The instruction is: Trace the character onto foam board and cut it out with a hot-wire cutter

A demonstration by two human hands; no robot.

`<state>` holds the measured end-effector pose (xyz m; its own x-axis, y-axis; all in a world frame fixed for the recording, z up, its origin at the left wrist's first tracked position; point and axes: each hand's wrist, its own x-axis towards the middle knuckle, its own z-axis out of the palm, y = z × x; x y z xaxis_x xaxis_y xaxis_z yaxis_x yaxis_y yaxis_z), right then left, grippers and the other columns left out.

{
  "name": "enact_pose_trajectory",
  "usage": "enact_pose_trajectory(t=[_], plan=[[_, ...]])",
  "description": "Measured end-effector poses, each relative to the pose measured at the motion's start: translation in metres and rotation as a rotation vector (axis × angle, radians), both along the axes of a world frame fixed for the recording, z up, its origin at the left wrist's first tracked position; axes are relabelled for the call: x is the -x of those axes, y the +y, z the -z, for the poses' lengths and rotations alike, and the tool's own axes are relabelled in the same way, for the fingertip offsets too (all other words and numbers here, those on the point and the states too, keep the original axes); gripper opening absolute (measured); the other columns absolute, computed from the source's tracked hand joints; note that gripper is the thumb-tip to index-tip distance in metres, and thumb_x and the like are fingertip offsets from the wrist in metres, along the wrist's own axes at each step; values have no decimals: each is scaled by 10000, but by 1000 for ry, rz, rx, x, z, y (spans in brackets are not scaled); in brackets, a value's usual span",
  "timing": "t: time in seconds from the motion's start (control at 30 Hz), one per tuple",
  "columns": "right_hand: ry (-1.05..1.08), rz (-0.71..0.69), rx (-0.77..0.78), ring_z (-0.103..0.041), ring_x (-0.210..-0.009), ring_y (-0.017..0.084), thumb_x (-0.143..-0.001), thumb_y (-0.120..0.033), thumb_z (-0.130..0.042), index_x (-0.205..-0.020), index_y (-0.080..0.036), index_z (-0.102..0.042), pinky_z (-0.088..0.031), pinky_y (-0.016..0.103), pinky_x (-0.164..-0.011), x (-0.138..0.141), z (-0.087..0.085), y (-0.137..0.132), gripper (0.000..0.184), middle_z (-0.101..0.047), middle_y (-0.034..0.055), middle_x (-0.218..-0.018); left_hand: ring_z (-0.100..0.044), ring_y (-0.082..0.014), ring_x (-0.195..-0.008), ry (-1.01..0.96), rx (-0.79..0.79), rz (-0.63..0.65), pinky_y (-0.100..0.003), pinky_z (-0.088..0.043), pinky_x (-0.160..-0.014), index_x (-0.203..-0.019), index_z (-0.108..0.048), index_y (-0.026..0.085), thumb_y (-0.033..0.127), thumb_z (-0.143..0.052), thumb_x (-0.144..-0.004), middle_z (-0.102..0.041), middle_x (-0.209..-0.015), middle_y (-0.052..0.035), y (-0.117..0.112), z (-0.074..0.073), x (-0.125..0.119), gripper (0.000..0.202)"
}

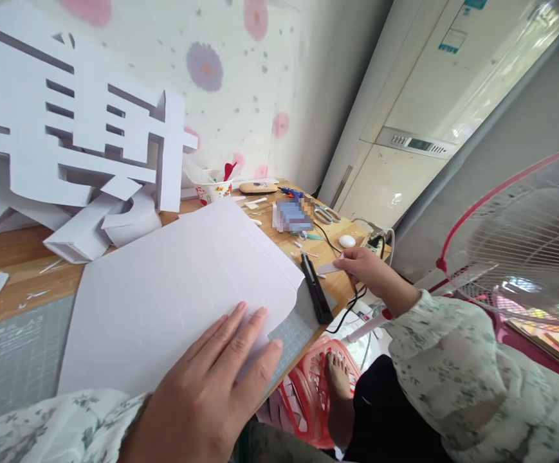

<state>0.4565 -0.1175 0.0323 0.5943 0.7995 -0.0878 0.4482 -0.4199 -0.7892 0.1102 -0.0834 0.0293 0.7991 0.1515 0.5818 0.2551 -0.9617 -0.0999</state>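
A large white foam board sheet [163, 296] lies over a grey cutting mat [13, 360] on the wooden table. My left hand [211, 379] rests flat on its near right part, fingers stretched out. At the table's right edge my right hand [363, 267] pinches a small white strip [330, 267] between thumb and fingers. Just left of that strip lies a black utility knife [316, 289], apart from both hands. The sheet's right edge is notched near my left fingertips.
A big white cut-out character [81, 122] stands at the back left. Scissors [326, 213], a decorated paper cup [214, 190], a white oval object [347, 241] and scraps lie at the back. Cables hang by a power strip [375, 239]. A fan [525, 238] stands right; a red plastic stool [308, 392] is below.
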Motion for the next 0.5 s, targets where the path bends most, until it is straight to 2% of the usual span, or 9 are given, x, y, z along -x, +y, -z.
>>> enact_pose_trajectory(t=[0.07,0.13,0.2,0.23,0.3,0.33,0.43,0.5], plan=[[-91,64,-1,-418,-402,104,-774,-365,-646,-598,-210,-507,-365,244,-428,-8,11,11,272,-443,-50,-462,-628,-315,-1219,8,-24,7,-442,-622,-915,-1183,-721,259,74,-329,-976,-637,-1358,-66,0,2,0,480],[-191,100,7,-520,-471,145,-825,-367,-616,-686,-188,-575,-436,276,-506,-11,17,17,230,-537,-5,-534,-636,-315,-1208,13,-34,14,-442,-628,-902,-1169,-728,255,105,-302,-1000,-646,-1346,-73,-1,1,-1,482],[-303,107,5,-653,-709,232,-841,-344,-619,-889,-144,-655,-505,342,-683,-10,18,19,210,-665,86,-741,-643,-315,-1197,21,-27,18,-443,-634,-888,-1158,-733,256,150,-280,-1026,-650,-1340,-78,-2,-1,-2,484],[-357,107,-8,-668,-899,283,-836,-327,-633,-1022,-125,-660,-504,382,-803,-7,18,18,276,-697,141,-910,-648,-316,-1191,22,-21,14,-446,-636,-884,-1153,-735,256,168,-273,-1035,-652,-1337,-80,-3,-2,-3,485],[-494,76,-28,-554,-1214,346,-847,-316,-634,-1242,-108,-601,-425,439,-997,4,15,13,448,-633,211,-1227,-652,-319,-1184,25,-11,2,-454,-633,-886,-1147,-738,251,186,-272,-1044,-654,-1332,-88,-4,-4,-4,482],[-570,38,-16,-512,-1269,355,-870,-332,-613,-1298,-104,-573,-393,448,-1038,12,13,10,487,-596,222,-1295,-650,-321,-1186,30,-3,-3,-459,-628,-895,-1145,-739,247,182,-276,-1044,-654,-1332,-93,-4,-5,-4,478],[-751,-157,126,-601,-1138,335,-936,-423,-531,-1334,-105,-561,-431,423,-986,38,12,1,510,-647,204,-1206,-643,-327,-1196,22,27,-8,-472,-613,-922,-1125,-745,236,134,-288,-1029,-660,-1323,-102,-6,-4,-4,478],[-804,-261,212,-641,-1055,323,-931,-450,-536,-1327,-118,-567,-463,399,-920,53,14,-1,517,-676,189,-1154,-637,-333,-1203,12,50,-10,-484,-605,-932,-1119,-746,229,108,-293,-1018,-661,-1320,-109,-7,-4,-4,479]])
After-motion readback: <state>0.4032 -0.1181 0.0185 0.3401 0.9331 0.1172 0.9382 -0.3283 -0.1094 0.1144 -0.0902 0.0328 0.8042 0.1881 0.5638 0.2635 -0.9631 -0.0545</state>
